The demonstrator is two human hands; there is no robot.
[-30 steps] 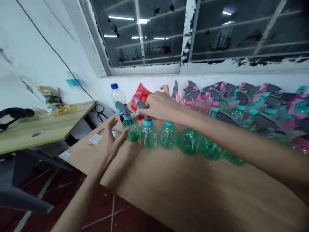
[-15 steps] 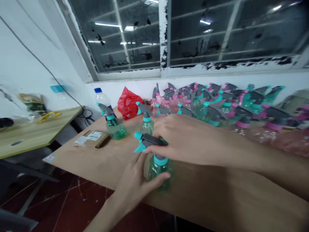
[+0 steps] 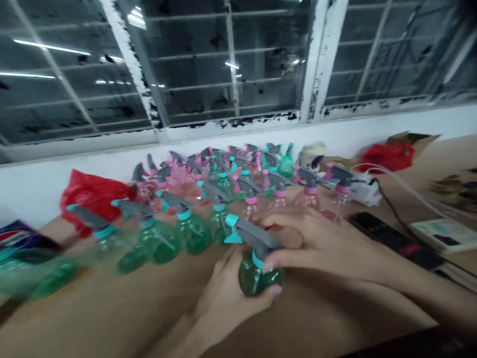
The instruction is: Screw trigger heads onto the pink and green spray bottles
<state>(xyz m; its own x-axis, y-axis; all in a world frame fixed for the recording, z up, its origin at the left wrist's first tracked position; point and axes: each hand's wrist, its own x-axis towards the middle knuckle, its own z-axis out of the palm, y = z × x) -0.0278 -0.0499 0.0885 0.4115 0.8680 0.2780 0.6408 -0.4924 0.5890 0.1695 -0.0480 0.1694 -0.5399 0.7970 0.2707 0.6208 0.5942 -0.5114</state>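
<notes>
A green spray bottle (image 3: 261, 271) with a grey and turquoise trigger head stands between my hands, near the front of the table. My left hand (image 3: 227, 293) is wrapped round the bottle's body, with its thumb across the front. My right hand (image 3: 298, 243) grips the bottle from the right, where the turquoise collar meets the spray head; the thumb lies on the collar and the other fingers are partly hidden behind the head. The spray head's nozzle points to the left.
Several green spray bottles (image 3: 192, 231) stand in a row behind and left, with pink ones (image 3: 281, 199) behind. A red plastic bag (image 3: 95, 191) lies left. A black phone (image 3: 395, 238), cables and a white box (image 3: 443, 233) are on the right. Windows line the wall.
The view has swung to the right, bringing the phone and cables into sight. Both hands stay on the same kind of green spray bottle; my right hand has shifted from the head's top towards the collar.
</notes>
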